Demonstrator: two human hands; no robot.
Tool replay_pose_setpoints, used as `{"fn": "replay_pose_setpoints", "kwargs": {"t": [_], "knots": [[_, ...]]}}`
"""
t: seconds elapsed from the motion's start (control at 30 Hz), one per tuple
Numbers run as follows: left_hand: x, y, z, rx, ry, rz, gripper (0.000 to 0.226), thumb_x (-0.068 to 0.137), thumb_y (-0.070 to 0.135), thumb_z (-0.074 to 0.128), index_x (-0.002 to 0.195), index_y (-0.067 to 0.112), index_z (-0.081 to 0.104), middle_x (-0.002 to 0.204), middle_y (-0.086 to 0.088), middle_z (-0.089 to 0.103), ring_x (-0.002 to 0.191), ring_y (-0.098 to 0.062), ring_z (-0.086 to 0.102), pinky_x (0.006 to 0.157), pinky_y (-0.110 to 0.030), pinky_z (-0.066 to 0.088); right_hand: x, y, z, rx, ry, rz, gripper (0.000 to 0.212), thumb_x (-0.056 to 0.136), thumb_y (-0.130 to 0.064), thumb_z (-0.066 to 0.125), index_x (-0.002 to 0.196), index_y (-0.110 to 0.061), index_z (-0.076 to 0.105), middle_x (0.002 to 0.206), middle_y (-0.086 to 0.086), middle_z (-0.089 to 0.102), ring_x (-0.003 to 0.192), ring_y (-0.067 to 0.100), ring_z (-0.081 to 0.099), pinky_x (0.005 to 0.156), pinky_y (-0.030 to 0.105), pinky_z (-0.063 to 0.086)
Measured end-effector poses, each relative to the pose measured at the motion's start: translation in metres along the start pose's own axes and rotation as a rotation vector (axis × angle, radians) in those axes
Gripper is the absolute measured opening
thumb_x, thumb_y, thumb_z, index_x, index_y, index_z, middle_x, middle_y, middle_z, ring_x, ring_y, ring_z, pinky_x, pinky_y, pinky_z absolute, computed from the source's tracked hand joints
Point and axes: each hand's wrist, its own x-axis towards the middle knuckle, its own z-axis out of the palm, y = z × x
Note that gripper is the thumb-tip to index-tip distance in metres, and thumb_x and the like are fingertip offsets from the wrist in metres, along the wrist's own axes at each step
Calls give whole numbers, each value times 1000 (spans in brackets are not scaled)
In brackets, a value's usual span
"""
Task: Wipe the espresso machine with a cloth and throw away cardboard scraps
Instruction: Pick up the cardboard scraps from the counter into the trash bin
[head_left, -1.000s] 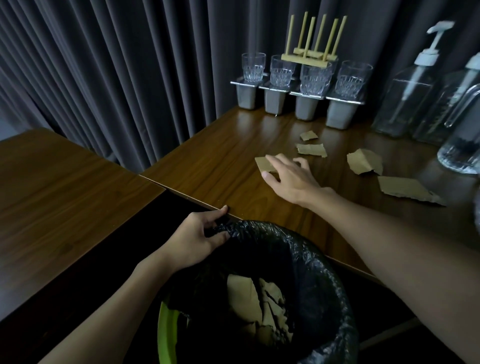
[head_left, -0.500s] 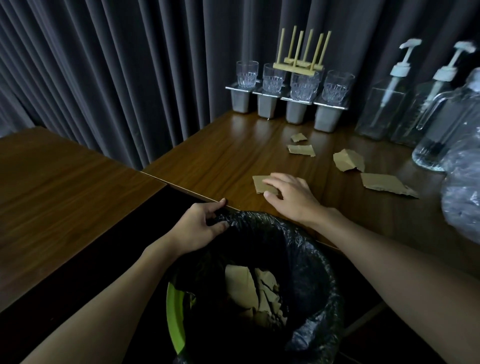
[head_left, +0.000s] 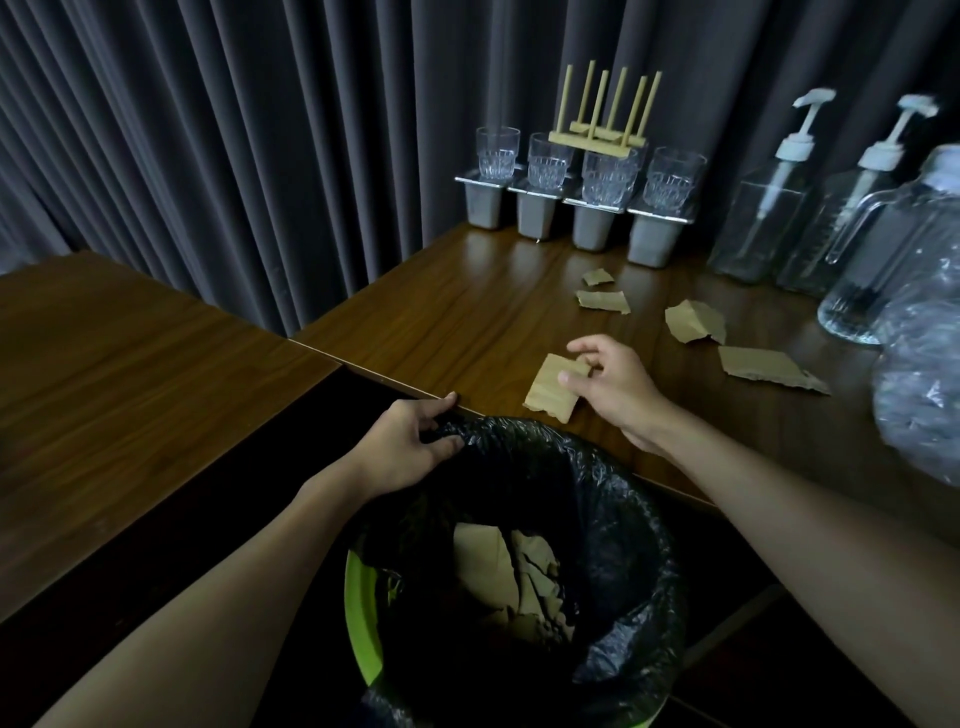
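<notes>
My right hand (head_left: 615, 387) pinches a brown cardboard scrap (head_left: 551, 387) near the wooden counter's (head_left: 467, 317) front edge, the scrap tilted and lifted off the wood. My left hand (head_left: 410, 441) grips the rim of the black bin liner (head_left: 623, 499) on a green bin (head_left: 363, 618) just below the counter edge. Several cardboard pieces (head_left: 511, 577) lie inside the bin. More scraps rest on the counter: a small one (head_left: 597, 276), a strip (head_left: 602, 301), a crumpled piece (head_left: 693, 322) and a flat piece (head_left: 763, 366). No espresso machine or cloth is visible.
At the counter's back stand several glasses (head_left: 548, 163) on grey metal cups with a wooden rack (head_left: 602, 130) on top. Two pump bottles (head_left: 763, 218), a glass jug (head_left: 893, 260) and crinkled clear plastic (head_left: 919, 395) are at right. A second wooden table (head_left: 104, 364) lies left, dark curtains behind.
My right hand dragged the scrap toward the counter edge, then picked it up off the wood. My left hand has stayed on the bin liner rim.
</notes>
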Motion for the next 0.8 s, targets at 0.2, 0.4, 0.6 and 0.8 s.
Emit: {"fn": "replay_pose_setpoints", "kwargs": {"t": [0.2, 0.4, 0.6, 0.8], "knots": [[-1, 1, -3, -14, -20, 4, 65, 94, 17, 66, 152, 14, 36, 137, 4, 52, 124, -12, 50, 97, -19, 40, -33, -19, -11, 135, -427, -24, 24, 90, -5, 64, 113, -10, 66, 112, 8, 63, 104, 15, 60, 86, 22, 51], [-5, 3, -6, -38, -9, 39, 54, 92, 15, 69, 143, 11, 52, 136, 1, 59, 121, -13, 58, 97, -18, 46, -37, -9, 0, -254, -493, -154, 51, 91, -29, 67, 139, -27, 49, 122, -7, 57, 104, 8, 52, 82, 18, 42], [-9, 26, 4, -81, -70, 145, 44, 93, 10, 67, 136, 10, 58, 122, 2, 68, 105, 1, 64, 92, -14, 52, -35, -4, 5, -483, -468, -301, 19, 95, -30, 60, 112, -24, 65, 100, -10, 60, 91, 6, 59, 75, 28, 49], [1, 46, 8, -92, -219, 179, 47, 95, 2, 58, 140, 14, 55, 130, 4, 61, 112, 2, 59, 89, -7, 46, -39, -10, -23, -491, -466, -254, 16, 96, -26, 59, 106, -19, 69, 93, -5, 70, 86, 6, 66, 75, 33, 55]]}}
